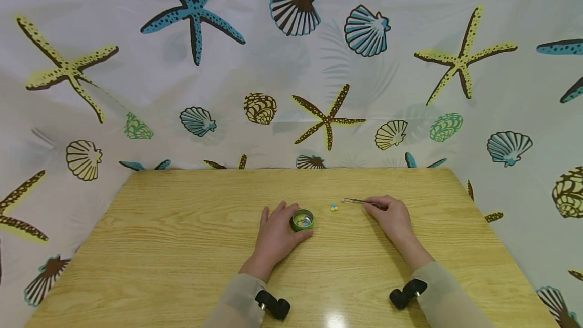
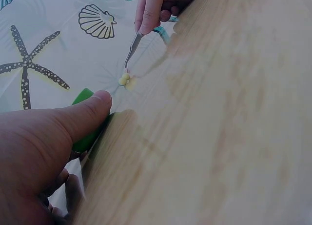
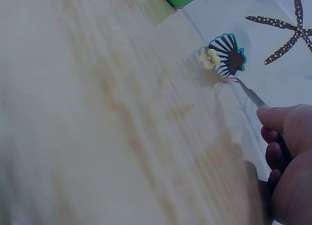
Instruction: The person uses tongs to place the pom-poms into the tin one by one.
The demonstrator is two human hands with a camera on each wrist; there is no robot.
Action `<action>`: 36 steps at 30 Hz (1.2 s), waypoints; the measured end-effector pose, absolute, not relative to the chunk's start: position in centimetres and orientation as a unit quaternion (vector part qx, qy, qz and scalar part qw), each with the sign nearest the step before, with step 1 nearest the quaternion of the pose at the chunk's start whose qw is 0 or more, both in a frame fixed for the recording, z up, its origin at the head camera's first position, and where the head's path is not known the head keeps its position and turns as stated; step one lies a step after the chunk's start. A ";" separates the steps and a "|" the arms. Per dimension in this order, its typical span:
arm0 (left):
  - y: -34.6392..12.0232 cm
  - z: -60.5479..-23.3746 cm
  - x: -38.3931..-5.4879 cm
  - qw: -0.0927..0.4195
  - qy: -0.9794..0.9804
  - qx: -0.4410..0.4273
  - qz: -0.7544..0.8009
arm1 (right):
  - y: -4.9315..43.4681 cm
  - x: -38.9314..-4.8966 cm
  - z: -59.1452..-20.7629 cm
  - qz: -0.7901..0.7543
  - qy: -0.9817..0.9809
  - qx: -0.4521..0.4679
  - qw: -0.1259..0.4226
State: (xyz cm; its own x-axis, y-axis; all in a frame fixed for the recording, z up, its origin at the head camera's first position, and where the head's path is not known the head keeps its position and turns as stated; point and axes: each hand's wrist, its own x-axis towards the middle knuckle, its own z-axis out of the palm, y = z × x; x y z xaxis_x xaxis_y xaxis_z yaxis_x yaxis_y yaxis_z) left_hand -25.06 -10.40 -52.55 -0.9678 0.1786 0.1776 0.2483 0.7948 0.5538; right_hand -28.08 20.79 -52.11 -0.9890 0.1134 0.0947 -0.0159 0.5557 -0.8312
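Note:
My left hand (image 1: 275,234) holds a small round green tin (image 1: 302,228), thumb on the near side and fingers on the far side. Small pale pieces lie inside it. In the right hand (image 1: 390,215) is a pair of metal tweezers (image 1: 362,201), pinched near the back and pointing left. A tiny pinkish bead (image 3: 230,80) is at the tweezer tips. Just left of the tips, several little beads (image 1: 334,207), yellow and blue, sit clustered on the table. In the left wrist view, the thumb covers part of the tin (image 2: 84,95).
The wooden table (image 1: 182,247) ends at the back against a pale cloth (image 1: 282,70) printed with starfish and shells. Dark wrist cameras (image 1: 273,305) are strapped over both sleeves. Glossy light reflects from the table's near edge.

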 end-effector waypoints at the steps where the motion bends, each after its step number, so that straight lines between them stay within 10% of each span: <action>1: -10.4 -52.5 -25.1 0.058 -0.945 -0.113 -0.301 | 20.8 -28.1 -52.1 0.472 -0.878 -0.028 0.069; 36: -10.5 -52.9 -25.1 0.063 -0.947 -0.113 -0.295 | 20.0 -25.9 -50.0 0.527 -0.847 0.005 0.073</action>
